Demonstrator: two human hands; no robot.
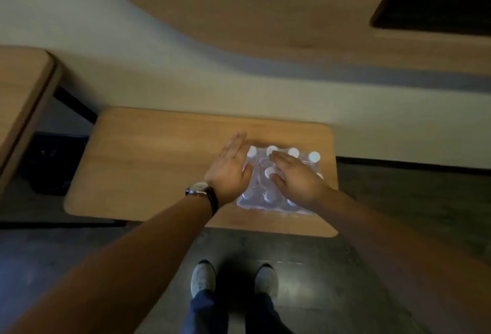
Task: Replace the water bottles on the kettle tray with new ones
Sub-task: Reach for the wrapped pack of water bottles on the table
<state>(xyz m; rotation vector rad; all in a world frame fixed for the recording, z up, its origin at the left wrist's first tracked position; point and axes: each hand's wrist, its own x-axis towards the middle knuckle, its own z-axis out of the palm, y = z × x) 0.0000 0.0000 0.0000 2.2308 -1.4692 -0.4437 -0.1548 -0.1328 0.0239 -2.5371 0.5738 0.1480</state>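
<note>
Head view, looking down. Low wooden surface (148, 163) with rounded corners, set against a pale wall (132, 62). Shrink-wrapped pack of bottles (279, 187) standing on the right half of the surface, white caps (314, 156) showing in rows through the clear film. Left hand (229, 167) at the pack's left edge, fingers (236, 141) straight and together, spread flat, gripping nothing; whether touching the film or just beside it, cannot tell. Dark-strapped watch (203, 192) on the left wrist. Right hand (297, 179) flat over the top of the pack, fingers extended toward the far left caps, thumb apart, holding nothing; contact with the caps not clear. Both forearms bare, reaching from the near edge. Second wooden surface (21, 99) at far left, higher. Curved wooden panel (265, 20) on the wall above. Dark floor (398, 267) near, with two pale shoes (203, 276) and dark trouser legs just short of the surface. Picture somewhat blurred.
</note>
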